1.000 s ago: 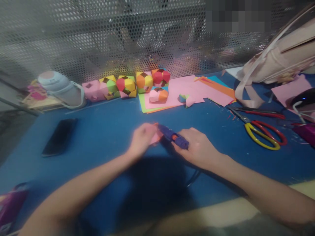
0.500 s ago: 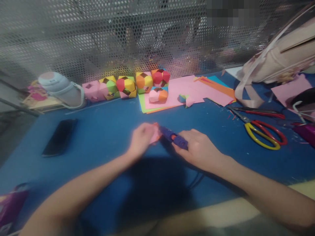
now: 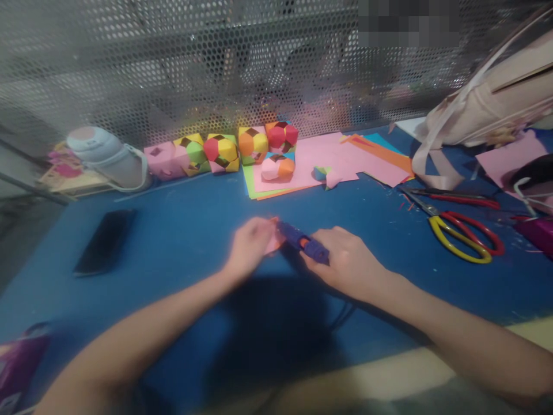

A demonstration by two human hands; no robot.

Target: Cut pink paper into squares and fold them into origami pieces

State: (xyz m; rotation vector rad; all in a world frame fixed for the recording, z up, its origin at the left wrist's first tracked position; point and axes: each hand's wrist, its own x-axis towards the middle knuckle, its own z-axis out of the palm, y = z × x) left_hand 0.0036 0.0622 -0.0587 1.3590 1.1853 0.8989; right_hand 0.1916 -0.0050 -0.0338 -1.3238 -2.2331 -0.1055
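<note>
Above blue tabletop point(image 3: 181, 230), left hand point(image 3: 247, 245) curls, apparently pinching pink paper point(image 3: 273, 244)

The left hand point(image 3: 248, 245) pinches a folded piece point(image 3: 272, 245) of matt paper; the right hand point(image 3: 352, 259) grips a glue gun point(image 3: 298, 235) of dull, hard plastic. Beneath both, the table point(image 3: 185, 225) looks smooth with a faint sheen. Beyond the hands, the folded shapes point(image 3: 254, 141) and flat sheets point(image 3: 317, 151) are matt paper, backed by a perforated metal panel point(image 3: 181, 69). To their right, the scissors point(image 3: 435, 218) have metal blades point(image 3: 417, 200) and smooth, glossy plastic-looking handles point(image 3: 439, 231). To their left, the phone point(image 3: 106, 242) is dark and smooth.
</note>
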